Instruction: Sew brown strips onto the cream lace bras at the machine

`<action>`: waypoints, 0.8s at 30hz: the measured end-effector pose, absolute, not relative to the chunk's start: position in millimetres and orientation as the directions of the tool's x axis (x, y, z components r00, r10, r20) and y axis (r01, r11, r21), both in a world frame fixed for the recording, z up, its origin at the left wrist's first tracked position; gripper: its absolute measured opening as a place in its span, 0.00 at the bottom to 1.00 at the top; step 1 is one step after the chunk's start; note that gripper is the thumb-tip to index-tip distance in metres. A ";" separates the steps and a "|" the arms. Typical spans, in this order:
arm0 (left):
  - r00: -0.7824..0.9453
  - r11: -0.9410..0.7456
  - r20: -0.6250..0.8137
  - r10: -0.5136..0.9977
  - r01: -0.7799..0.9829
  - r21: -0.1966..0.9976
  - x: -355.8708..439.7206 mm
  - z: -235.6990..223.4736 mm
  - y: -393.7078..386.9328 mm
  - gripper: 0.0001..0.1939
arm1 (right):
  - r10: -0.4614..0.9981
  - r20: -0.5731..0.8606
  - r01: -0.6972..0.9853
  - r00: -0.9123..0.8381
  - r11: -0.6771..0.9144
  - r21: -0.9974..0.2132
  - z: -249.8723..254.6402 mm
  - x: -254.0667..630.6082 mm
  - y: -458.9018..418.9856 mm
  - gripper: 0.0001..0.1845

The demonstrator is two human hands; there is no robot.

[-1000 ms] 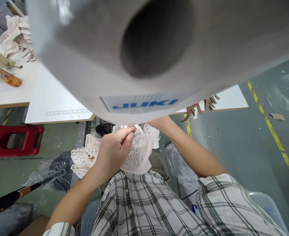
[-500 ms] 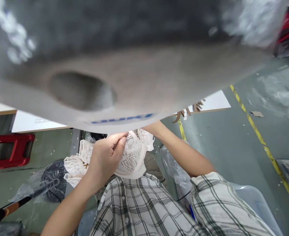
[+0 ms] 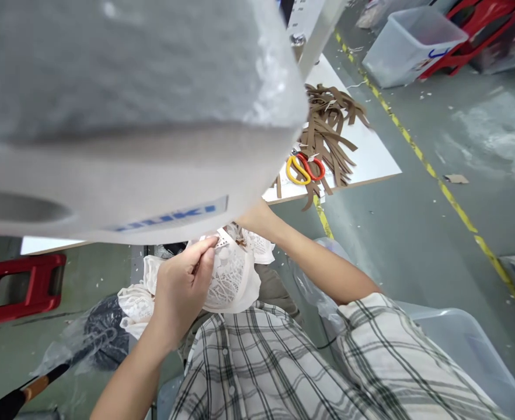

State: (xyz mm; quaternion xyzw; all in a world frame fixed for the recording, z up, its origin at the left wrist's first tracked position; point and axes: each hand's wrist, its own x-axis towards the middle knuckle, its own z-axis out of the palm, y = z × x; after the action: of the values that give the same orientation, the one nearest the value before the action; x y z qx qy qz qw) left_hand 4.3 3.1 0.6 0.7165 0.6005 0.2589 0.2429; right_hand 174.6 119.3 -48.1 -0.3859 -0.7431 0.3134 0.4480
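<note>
A white lace bra (image 3: pixel 231 274) hangs over my lap, below the front edge of a sewing machine head (image 3: pixel 152 169). My left hand (image 3: pixel 183 286) pinches the upper edge of one lace cup between thumb and fingers. My right hand (image 3: pixel 255 219) reaches in from the right, close to the far side of the same cup. The machine head covers its fingers, so their grip is hidden. More of the white lace (image 3: pixel 137 300) bunches to the left, behind my left wrist. The needle area is out of sight behind the machine head.
Brown fabric strips (image 3: pixel 327 134) and scissors with red and yellow handles (image 3: pixel 299 169) lie on the white table (image 3: pixel 371 154). A red stool (image 3: pixel 25 291) stands at left. Clear plastic bins are at lower right (image 3: pixel 463 338) and upper right (image 3: pixel 406 49). A plastic bag (image 3: pixel 308 280) hangs by my right forearm.
My view has swung to the right, uncovering the brown strips, the scissors and the upper right bin. My left hand keeps its pinch on the lace cup.
</note>
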 end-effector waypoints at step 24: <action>0.066 -0.149 0.156 0.986 0.770 0.620 0.1 -5.7 -4.7 0.12 | 0.876 0.403 0.261 -0.266 0.468 -0.845 -48.6 171.7 118.6 0.02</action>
State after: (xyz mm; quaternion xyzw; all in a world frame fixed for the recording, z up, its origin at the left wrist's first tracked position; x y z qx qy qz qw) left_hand 0.1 -4.7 -5.7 0.7042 0.6233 0.2806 0.1919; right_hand 171.7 118.6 -48.6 -0.3933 -0.7222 0.3338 0.4607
